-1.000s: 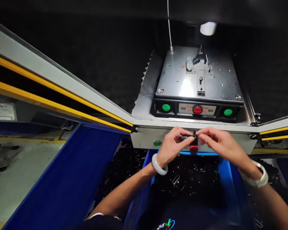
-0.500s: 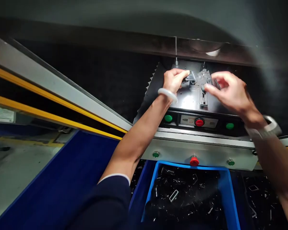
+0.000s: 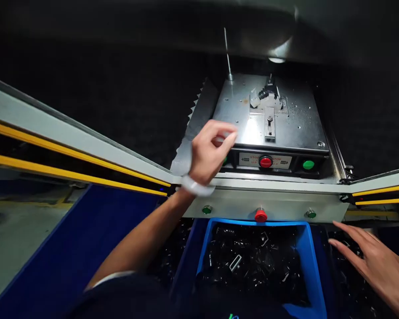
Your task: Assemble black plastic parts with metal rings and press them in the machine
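Observation:
A black plastic part with a ribbed round end (image 3: pixel 268 91) sits in a small metal fixture (image 3: pixel 270 124) on the steel plate (image 3: pixel 229 106). Beside its left end stands a clear block (image 3: pixel 254 98). My left hand (image 3: pixel 210 150) hovers over the plate's front left corner, thumb and forefinger pinched together. Nothing shows between those fingertips, and a white band circles the wrist. Down at the right, my right hand (image 3: pixel 374 261) has its fingers stretched out above dark parts (image 3: pixel 346 270) and holds nothing visible.
A blue bin (image 3: pixel 314 274) of shiny black parts stands below the machine's front panel (image 3: pixel 232 204). Red buttons (image 3: pixel 265 161) and green buttons (image 3: pixel 308 165) line the machine front. Yellow-striped side rails (image 3: pixel 86 164) flank the opening. A thin rod (image 3: pixel 227 53) rises behind the plate.
Both hands have left the fixture. My left hand drew back left and toward me; my right hand dropped to the lower right and opened. The black part is now visible in the fixture.

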Demonstrator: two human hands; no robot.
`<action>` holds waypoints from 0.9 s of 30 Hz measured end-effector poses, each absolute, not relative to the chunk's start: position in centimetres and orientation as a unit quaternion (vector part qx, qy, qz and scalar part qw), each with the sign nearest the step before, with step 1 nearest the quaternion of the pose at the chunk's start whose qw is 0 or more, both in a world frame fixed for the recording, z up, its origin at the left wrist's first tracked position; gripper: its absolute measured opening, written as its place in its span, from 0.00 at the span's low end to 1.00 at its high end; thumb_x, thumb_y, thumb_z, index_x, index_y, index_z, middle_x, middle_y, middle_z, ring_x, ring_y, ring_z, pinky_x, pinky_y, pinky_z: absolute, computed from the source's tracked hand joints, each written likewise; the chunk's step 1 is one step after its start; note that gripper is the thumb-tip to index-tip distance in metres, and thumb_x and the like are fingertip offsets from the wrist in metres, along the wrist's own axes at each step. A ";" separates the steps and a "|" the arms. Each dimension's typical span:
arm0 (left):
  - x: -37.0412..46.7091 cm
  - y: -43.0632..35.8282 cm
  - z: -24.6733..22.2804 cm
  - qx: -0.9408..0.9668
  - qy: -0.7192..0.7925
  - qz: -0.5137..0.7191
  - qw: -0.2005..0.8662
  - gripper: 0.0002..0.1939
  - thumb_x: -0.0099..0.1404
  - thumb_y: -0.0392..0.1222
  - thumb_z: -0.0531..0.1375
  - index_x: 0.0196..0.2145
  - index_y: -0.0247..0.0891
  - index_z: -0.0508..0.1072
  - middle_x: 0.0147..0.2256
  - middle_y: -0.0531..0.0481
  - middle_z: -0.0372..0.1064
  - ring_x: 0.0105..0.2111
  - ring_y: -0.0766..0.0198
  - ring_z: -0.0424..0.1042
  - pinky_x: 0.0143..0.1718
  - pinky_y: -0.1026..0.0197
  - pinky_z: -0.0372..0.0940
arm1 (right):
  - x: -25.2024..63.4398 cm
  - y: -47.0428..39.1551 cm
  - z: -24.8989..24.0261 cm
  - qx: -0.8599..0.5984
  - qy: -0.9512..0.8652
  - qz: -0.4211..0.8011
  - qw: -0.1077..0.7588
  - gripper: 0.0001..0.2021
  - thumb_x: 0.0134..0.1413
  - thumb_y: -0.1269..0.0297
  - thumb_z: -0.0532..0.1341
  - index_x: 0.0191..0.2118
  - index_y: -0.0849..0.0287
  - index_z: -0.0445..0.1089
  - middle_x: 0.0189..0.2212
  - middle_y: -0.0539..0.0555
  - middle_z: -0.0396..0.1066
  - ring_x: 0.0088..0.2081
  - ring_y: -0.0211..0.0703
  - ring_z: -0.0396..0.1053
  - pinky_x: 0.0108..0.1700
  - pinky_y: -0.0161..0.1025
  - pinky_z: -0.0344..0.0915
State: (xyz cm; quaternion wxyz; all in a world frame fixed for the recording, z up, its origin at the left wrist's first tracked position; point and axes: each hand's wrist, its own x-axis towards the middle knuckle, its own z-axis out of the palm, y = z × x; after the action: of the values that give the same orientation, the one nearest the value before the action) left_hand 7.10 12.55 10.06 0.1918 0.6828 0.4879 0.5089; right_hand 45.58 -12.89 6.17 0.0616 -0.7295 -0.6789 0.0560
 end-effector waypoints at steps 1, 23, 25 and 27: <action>5.3 8.8 8.9 0.680 0.513 0.487 0.193 0.06 0.72 0.41 0.63 0.41 0.38 0.81 0.40 0.50 0.78 0.37 0.66 0.75 0.40 0.62 0.68 | 44.7 -12.1 5.9 -0.729 -0.676 0.084 0.065 0.31 0.63 0.29 0.53 0.58 0.41 0.75 0.51 0.52 0.80 0.47 0.54 0.80 0.34 0.44 0.75; 0.0 -5.4 -0.1 0.738 0.600 0.282 0.127 0.18 0.73 0.45 0.63 0.58 0.41 0.74 0.56 0.38 0.68 0.54 0.50 0.72 0.58 0.47 0.65 | 39.8 -10.9 -0.1 -0.697 -0.673 0.112 0.219 0.15 0.71 0.54 0.58 0.55 0.57 0.70 0.49 0.62 0.73 0.47 0.52 0.73 0.51 0.49 0.73; 2.7 -7.7 0.1 0.797 0.491 0.264 0.234 0.13 0.75 0.40 0.60 0.54 0.42 0.76 0.53 0.41 0.72 0.54 0.53 0.71 0.57 0.51 0.66 | 38.1 -12.9 -0.6 -0.647 -0.725 0.195 0.133 0.12 0.71 0.59 0.57 0.53 0.55 0.71 0.48 0.60 0.74 0.49 0.52 0.73 0.50 0.48 0.73; 5.3 -9.7 -0.4 0.845 0.381 0.167 0.335 0.13 0.74 0.36 0.60 0.54 0.43 0.76 0.53 0.43 0.74 0.53 0.54 0.72 0.54 0.52 0.67 | 36.4 -14.5 -1.7 -0.580 -0.767 0.274 0.034 0.09 0.68 0.66 0.59 0.50 0.53 0.73 0.46 0.59 0.76 0.48 0.51 0.74 0.48 0.46 0.73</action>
State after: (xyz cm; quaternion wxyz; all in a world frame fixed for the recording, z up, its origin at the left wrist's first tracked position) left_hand 5.32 -9.69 -0.45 0.3353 0.8454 0.3809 0.1670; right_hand 36.40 -14.52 -1.72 0.0336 -0.5798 -0.7667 0.2738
